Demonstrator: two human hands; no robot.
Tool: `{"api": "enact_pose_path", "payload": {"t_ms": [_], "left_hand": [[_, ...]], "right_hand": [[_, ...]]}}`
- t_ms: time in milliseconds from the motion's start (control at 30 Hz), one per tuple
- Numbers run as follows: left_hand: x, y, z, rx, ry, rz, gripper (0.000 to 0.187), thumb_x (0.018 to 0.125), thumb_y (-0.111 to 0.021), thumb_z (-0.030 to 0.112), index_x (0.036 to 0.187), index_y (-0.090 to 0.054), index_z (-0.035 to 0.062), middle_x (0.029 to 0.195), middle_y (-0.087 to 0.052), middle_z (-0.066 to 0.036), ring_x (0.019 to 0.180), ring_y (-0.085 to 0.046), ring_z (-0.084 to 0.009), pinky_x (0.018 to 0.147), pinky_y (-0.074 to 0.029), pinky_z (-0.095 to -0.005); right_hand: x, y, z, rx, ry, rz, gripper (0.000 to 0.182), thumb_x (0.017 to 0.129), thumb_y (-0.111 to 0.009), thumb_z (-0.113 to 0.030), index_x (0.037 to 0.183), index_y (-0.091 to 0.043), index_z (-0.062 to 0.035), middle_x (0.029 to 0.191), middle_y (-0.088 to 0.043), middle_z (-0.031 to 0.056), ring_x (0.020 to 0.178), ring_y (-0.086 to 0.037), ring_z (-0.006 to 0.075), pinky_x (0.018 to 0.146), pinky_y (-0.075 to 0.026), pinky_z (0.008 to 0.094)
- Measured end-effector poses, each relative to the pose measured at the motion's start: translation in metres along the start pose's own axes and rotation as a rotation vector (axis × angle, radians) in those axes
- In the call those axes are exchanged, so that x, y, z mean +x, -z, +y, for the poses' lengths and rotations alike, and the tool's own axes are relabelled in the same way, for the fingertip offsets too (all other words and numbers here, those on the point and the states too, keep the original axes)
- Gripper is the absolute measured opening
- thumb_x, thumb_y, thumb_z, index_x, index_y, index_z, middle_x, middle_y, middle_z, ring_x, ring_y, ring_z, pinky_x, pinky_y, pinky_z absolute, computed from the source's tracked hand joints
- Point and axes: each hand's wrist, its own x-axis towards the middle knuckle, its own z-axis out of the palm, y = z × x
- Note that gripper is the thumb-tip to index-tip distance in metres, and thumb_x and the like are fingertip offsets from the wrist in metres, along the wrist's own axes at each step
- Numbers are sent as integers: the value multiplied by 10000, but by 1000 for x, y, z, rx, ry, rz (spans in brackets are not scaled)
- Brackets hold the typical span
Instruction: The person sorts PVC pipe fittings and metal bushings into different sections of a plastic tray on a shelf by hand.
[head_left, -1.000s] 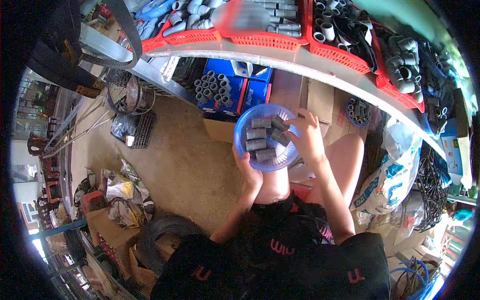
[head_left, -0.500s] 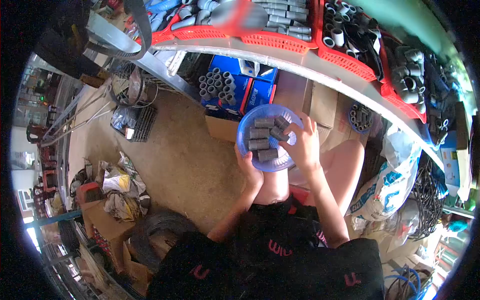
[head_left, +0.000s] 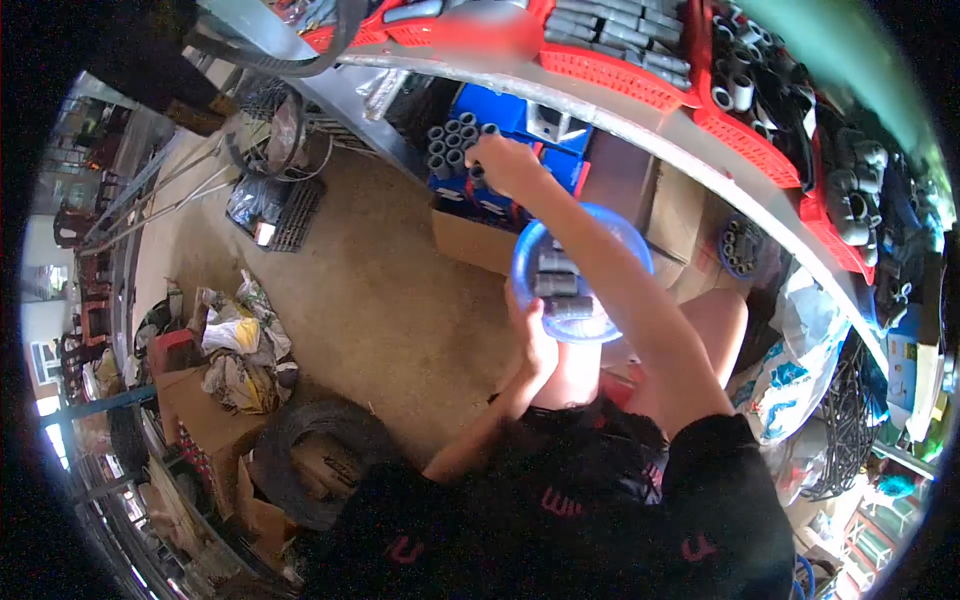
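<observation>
My left hand (head_left: 537, 345) grips the near left rim of a round blue plastic basket (head_left: 521, 262), held above my knee. Several short grey pipe couplings (head_left: 556, 284) lie inside it, some hidden beneath my right forearm. That arm reaches across the basket to a group of grey couplings (head_left: 447, 150) standing on end on top of blue boxes (head_left: 490, 105). There my right hand (head_left: 508, 165) is closed with its fingertips around a coupling at the group's right side; the fingers partly cover it.
Overhead runs a shelf edge (head_left: 600, 112) with red baskets (head_left: 620, 78) of grey pipe fittings. A small basket of fittings (head_left: 740, 247) stands on the right by cardboard (head_left: 675, 210). White sacks (head_left: 800, 360) lie right; a black coil (head_left: 325, 460) and crumpled bags (head_left: 245, 345) lie left.
My right hand has left the basket and moved forward and left to the standing couplings. My left hand still holds the basket. The whole view has shifted slightly.
</observation>
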Motion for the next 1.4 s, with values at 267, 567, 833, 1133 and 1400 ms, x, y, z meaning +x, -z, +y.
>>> {"api": "enact_pose_path", "payload": {"t_ms": [267,567,833,1133,1400], "left_hand": [[5,-5,10,84,-68,3,687,819,-529,455,1289,-329,-4,1224,-403,-137,1142,-384,-232,985,-270,-378],[4,1,2,38,-34,-27,703,816,-541,433,1313,-290,3,1243,-391,-143,1165,-372,-237,1000,-260,-386],[3,-3,6,33,-12,-1,675,805,-542,389,1305,-296,8,1245,-399,-141,1156,-384,-234,998,-272,-385],[4,-4,11,-28,29,-26,699,800,-559,406,1297,-300,-12,1200,-441,-153,1104,-427,-227,970,-307,-371],[12,-8,7,-116,-48,-24,668,799,-532,386,1283,-319,-22,1206,-437,-151,1106,-425,-225,961,-310,-360]], "right_hand": [[40,-47,23,-452,127,-161,150,699,-619,-92,837,-653,-140,916,-573,79,875,-617,259,654,-524,376],[32,-43,22,-363,151,-150,190,678,-600,-45,855,-651,-95,1214,-436,150,925,-595,311,701,-512,394],[34,-54,26,-200,71,-71,151,739,-530,-23,821,-657,-21,931,-619,180,848,-641,299,686,-534,398],[2,-8,13,-2,406,131,161,726,-532,-66,821,-660,-49,808,-628,170,801,-619,329,684,-502,408],[-202,83,10,430,-199,345,210,668,-626,16,861,-684,-43,729,-640,109,577,-593,167,537,-460,264]]}}
